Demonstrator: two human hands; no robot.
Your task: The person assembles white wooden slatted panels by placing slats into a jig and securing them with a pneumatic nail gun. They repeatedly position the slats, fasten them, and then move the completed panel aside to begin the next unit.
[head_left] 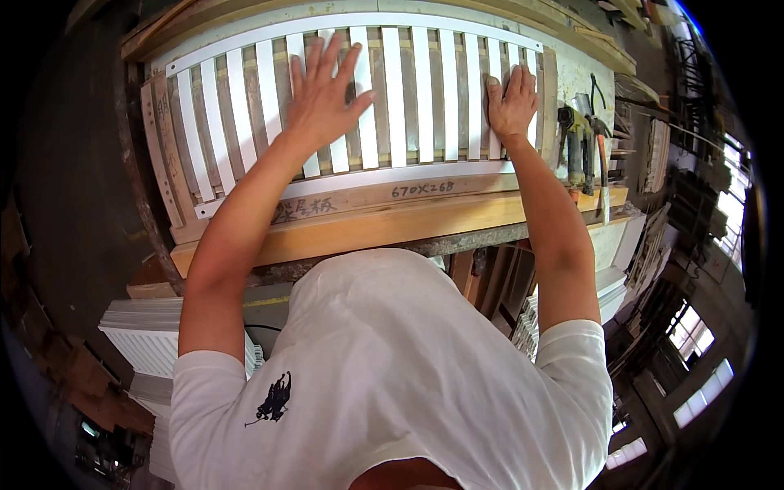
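A white slatted panel (421, 96), with long rails along its far and near sides, lies flat inside a wooden frame jig (482, 184) on the bench. My left hand (325, 96) is spread palm-down over the slats left of the panel's middle, its fingertips near the far rail. Toward the right end, my right hand (512, 108) rests over the slats with fingers stretched forward and thumb apart. Neither hand grips anything. Parts of the slats under both palms are hidden.
Right of the jig lie a claw hammer (603, 155) and other dark-handled tools (575, 143). A wooden beam (392, 222) runs along the bench's near edge. White slatted panels (140, 328) are stacked at my lower left, with another pale stack (609, 296) at my right.
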